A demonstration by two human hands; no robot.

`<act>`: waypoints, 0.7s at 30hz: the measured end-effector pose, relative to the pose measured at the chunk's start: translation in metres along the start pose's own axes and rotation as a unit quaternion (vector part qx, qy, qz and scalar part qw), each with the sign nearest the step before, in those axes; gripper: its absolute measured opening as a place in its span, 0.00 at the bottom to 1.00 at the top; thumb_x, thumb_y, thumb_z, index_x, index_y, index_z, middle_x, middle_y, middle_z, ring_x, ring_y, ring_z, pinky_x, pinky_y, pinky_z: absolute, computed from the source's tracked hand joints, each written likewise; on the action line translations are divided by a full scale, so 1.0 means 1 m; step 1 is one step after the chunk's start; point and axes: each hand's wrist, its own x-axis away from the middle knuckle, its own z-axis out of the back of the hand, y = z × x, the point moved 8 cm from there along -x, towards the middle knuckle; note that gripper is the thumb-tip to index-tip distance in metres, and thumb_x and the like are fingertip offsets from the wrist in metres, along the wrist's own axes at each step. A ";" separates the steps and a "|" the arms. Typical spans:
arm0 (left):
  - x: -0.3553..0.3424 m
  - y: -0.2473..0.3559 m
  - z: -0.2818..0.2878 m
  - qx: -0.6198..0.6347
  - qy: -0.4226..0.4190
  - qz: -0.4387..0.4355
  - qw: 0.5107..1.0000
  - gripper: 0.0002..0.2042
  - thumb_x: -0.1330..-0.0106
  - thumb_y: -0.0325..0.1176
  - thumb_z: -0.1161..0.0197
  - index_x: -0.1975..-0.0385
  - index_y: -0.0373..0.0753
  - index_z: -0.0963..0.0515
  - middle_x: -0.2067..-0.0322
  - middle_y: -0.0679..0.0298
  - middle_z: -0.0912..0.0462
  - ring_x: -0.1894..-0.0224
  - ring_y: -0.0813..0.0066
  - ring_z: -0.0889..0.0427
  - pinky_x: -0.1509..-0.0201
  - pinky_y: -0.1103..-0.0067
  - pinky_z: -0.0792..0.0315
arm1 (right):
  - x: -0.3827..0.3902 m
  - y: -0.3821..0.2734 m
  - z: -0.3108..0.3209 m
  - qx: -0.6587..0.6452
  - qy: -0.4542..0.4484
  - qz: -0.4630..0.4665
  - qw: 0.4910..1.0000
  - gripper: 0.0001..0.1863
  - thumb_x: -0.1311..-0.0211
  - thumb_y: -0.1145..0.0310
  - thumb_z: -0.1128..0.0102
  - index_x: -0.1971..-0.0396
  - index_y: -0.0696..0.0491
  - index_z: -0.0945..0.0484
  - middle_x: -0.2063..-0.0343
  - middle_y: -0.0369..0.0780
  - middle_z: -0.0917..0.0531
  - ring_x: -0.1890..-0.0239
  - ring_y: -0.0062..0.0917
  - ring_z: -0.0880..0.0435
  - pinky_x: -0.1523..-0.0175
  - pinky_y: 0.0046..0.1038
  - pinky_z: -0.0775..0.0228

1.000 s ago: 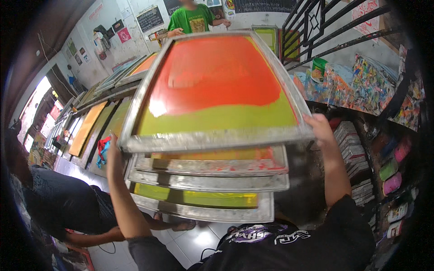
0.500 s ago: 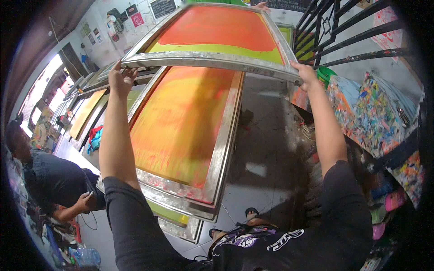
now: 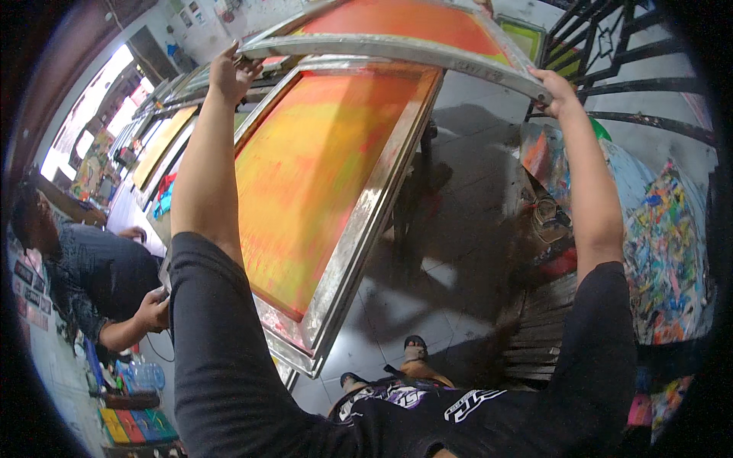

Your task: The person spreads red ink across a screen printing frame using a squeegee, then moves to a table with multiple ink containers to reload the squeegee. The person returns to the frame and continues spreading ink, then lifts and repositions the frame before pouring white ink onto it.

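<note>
"Gripped where?"
"Left hand (image 3: 231, 72) and right hand (image 3: 558, 91) grasp 2 near corners of the red, rectangular, metal-framed screen (image 3: 405, 29)."
"Why?"
"For balance, probably: it's raised at the far end of the yellow-orange, rectangular, metal-framed screen (image 3: 324, 183)."

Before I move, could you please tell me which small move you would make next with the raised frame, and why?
I would probably lift the raised frame slightly: the left hand and right hand hold its near corners, another person's hand shows at its far end, and its clearance from the orange-yellow frame is hard to judge.
</note>
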 end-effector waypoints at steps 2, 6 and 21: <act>0.007 0.004 -0.006 0.002 -0.005 0.008 1.000 0.30 0.40 0.41 0.48 0.43 0.31 0.51 0.49 0.47 0.40 0.45 0.50 0.38 0.40 0.62 0.45 | -0.022 0.000 -0.004 -0.026 -0.020 0.012 0.999 0.16 0.48 0.55 0.43 0.67 0.51 0.27 0.77 0.35 0.25 0.79 0.20 0.30 0.79 0.25 0.42; 0.057 0.029 -0.011 -0.285 0.095 -0.015 0.954 0.34 0.41 0.43 0.47 0.41 0.32 0.54 0.45 0.44 0.45 0.45 0.51 0.38 0.39 0.58 0.47 | -0.040 -0.010 -0.034 0.016 -0.018 -0.012 1.000 0.16 0.46 0.56 0.45 0.64 0.51 0.28 0.75 0.37 0.24 0.79 0.22 0.30 0.78 0.24 0.41; 0.457 0.080 0.058 -0.403 0.210 -0.230 0.861 0.22 0.39 0.39 0.49 0.51 0.28 0.35 0.64 0.53 0.24 0.62 0.68 0.24 0.58 0.79 0.34 | 0.019 -0.015 -0.219 -0.147 -0.134 0.170 0.965 0.12 0.42 0.65 0.48 0.62 0.56 0.27 0.69 0.37 0.22 0.70 0.20 0.25 0.70 0.20 0.35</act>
